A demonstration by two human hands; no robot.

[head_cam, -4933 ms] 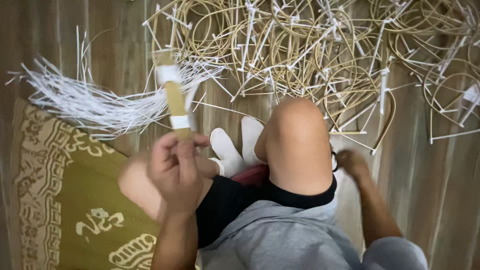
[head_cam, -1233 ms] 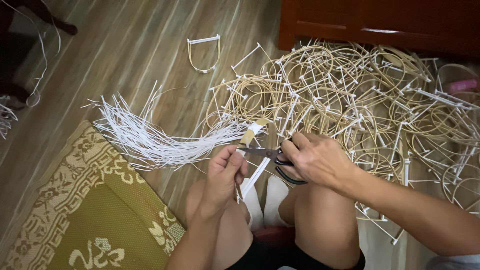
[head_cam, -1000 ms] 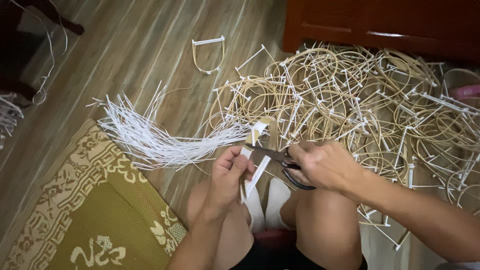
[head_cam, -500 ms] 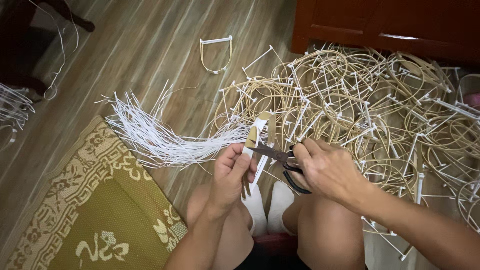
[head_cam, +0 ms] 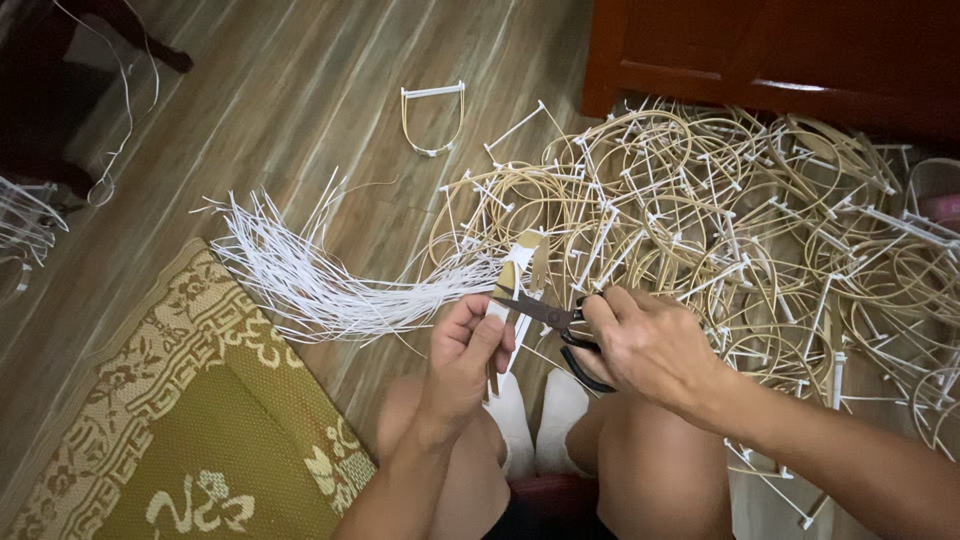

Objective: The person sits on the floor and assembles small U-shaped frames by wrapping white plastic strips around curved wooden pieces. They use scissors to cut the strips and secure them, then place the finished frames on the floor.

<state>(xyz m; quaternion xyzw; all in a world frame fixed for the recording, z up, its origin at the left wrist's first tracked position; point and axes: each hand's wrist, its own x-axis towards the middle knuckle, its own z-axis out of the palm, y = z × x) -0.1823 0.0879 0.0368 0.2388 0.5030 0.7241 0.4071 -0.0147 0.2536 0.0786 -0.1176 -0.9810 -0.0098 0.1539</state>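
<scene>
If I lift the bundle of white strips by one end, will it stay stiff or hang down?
The white strips would probably droop: they are thin and already curve and fan loosely across the wooden floor. They look light. Some may slide apart, since nothing visibly binds their spread ends.

Wooden plank floor point(head_cam: 300, 120); patterned olive rug point(head_cam: 200, 440); dark red-brown cabinet point(head_cam: 780, 50).

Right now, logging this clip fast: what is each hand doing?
Left hand: closed on a tan strip with white bands.
Right hand: closed on dark scissors, blades at the strip.
</scene>
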